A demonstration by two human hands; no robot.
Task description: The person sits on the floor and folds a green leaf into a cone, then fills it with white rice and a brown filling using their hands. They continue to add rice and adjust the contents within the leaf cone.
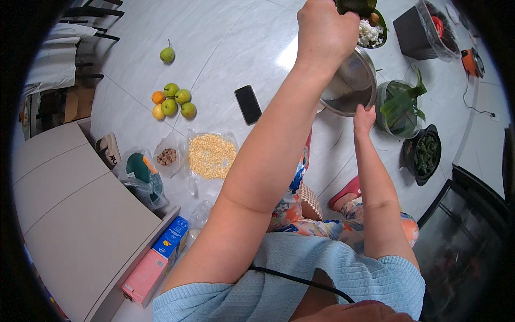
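Note:
My left hand (328,34) is at the top, back of the hand up, closed on a glossy dark green leaf (354,5), apparently folded. White rice (369,33) with a brown lump lies in its green hollow beside my fingers. My right hand (364,120) grips the near rim of a steel bowl (354,86), which looks tilted; my left forearm partly hides it. Right of the bowl, long green leaves (400,104) stand in a clear round tub. Farther right, a black pot (422,155) holds dark green pieces.
On the tiled floor lie a phone (248,104), green and orange fruit (169,106), a bag of yellow split beans (212,156) and a bag of brown chunks (167,157). A lined dark bin (418,34) stands upper right, a light cabinet (80,193) left.

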